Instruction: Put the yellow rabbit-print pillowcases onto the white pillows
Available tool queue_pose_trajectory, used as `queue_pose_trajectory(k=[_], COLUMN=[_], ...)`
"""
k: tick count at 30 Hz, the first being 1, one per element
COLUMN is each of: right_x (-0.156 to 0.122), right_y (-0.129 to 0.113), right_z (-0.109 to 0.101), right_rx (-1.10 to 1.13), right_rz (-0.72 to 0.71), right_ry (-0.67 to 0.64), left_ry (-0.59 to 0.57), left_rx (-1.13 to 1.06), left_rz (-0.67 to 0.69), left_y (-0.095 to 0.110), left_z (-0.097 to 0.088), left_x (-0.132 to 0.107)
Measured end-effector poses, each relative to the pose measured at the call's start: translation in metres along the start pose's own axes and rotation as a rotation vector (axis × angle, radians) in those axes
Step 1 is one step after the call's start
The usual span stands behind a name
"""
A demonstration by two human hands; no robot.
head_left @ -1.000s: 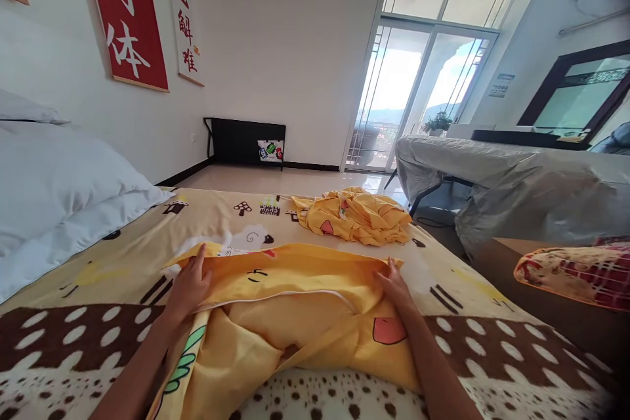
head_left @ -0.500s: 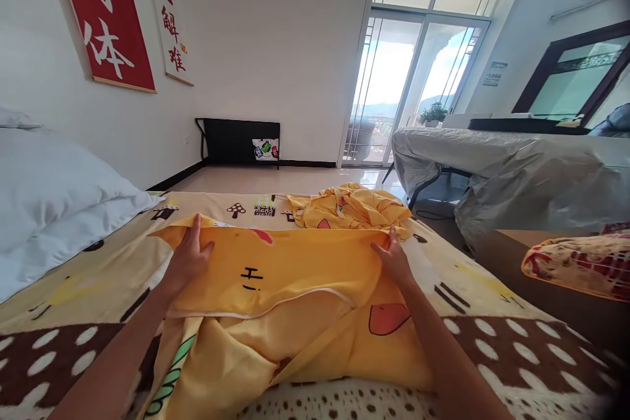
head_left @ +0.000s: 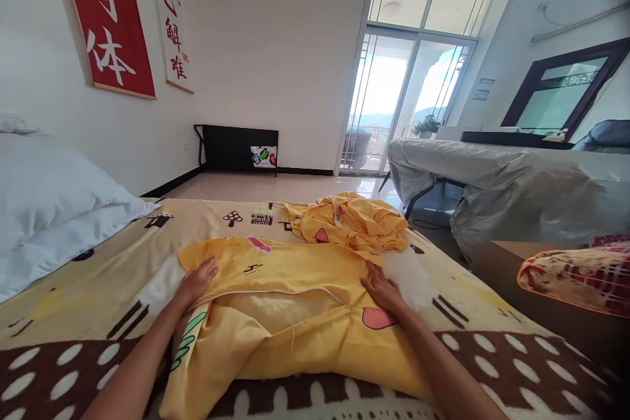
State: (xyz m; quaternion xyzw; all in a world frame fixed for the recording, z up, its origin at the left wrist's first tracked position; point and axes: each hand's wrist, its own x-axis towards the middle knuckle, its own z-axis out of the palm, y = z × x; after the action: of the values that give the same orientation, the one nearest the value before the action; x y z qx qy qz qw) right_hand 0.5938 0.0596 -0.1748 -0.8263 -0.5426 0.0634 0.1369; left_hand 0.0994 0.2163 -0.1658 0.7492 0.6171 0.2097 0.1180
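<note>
A yellow pillowcase (head_left: 295,348) with a printed face, pink patches and a white-edged opening lies spread on the bed. My left hand (head_left: 198,281) rests on its upper left part, fingers stretched out. On the upper right edge, my right hand (head_left: 382,285) presses down flat with its fingers extended. The flap with the black print lies between both hands, above the opening. Just beyond it sits a crumpled yellow cloth (head_left: 349,220) with similar print.
A patterned blanket (head_left: 492,295) covers the bed. White pillows (head_left: 59,190) lie at the left. To the right are a cardboard box (head_left: 506,275), a folded patterned fabric (head_left: 575,279) and a plastic-covered table (head_left: 492,170). A black panel (head_left: 226,149) leans against the far wall.
Both hands have lowered the raised upper edge of the pillowcase onto the bed and moved slightly nearer. Their grip has loosened, and the fingers now lie flat on the fabric.
</note>
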Motion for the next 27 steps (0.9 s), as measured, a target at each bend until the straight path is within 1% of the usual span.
queue_pose_trajectory(k=[3,5,7,8,9,11,13,15,17,19,20,22,24,25,26,27], right_x=[-0.04,-0.07,-0.093,-0.1,-0.104,-0.107,-0.105,-0.104,-0.107,-0.114,-0.117,-0.124,-0.127,-0.128,-0.128,-0.127], right_y=[0.029,0.054,0.076,0.084,0.088,0.085,0.071,0.051,0.033,0.024,0.025,0.036,0.054,0.064,0.072,0.078], right_z=[-0.004,-0.008,-0.015,-0.02,-0.027,-0.044,-0.061,-0.075,-0.082,-0.08,-0.076,-0.067,-0.061,-0.061,-0.062,-0.063], right_rx=[0.086,0.228,0.372,0.419,0.448,0.459,0.446,0.495,0.623,0.751,0.815,0.933,1.017,1.022,0.999,0.97], right_rz=[-0.059,-0.092,-0.065,-0.039,-0.012,0.025,0.056,0.092,0.111,0.105,0.095,0.067,0.045,0.029,0.012,-0.008], right_ry=[-0.033,-0.004,0.02,0.015,0.001,-0.047,-0.166,-0.299,-0.36,-0.345,-0.333,-0.325,-0.334,-0.333,-0.332,-0.324], left_ry=[0.014,0.044,0.049,0.037,0.015,-0.045,-0.104,-0.154,-0.2,-0.25,-0.278,-0.301,-0.27,-0.238,-0.204,-0.179], left_rx=[-0.053,-0.068,-0.085,-0.1,-0.121,-0.18,-0.252,-0.338,-0.439,-0.537,-0.598,-0.794,-0.993,-1.041,-1.033,-0.971], left_rz=[-0.012,-0.056,-0.092,-0.1,-0.099,-0.079,-0.057,-0.043,-0.034,-0.032,-0.03,-0.049,-0.12,-0.158,-0.179,-0.181], left_y=[-0.023,-0.04,-0.051,-0.052,-0.051,-0.04,-0.021,0.001,0.017,0.026,0.028,0.026,0.022,0.021,0.02,0.02], left_z=[-0.028,-0.046,-0.059,-0.063,-0.065,-0.066,-0.065,-0.063,-0.061,-0.06,-0.058,-0.054,-0.05,-0.048,-0.047,-0.045], left_x=[-0.017,-0.035,-0.054,-0.061,-0.068,-0.074,-0.076,-0.074,-0.074,-0.077,-0.08,-0.088,-0.093,-0.094,-0.095,-0.094])
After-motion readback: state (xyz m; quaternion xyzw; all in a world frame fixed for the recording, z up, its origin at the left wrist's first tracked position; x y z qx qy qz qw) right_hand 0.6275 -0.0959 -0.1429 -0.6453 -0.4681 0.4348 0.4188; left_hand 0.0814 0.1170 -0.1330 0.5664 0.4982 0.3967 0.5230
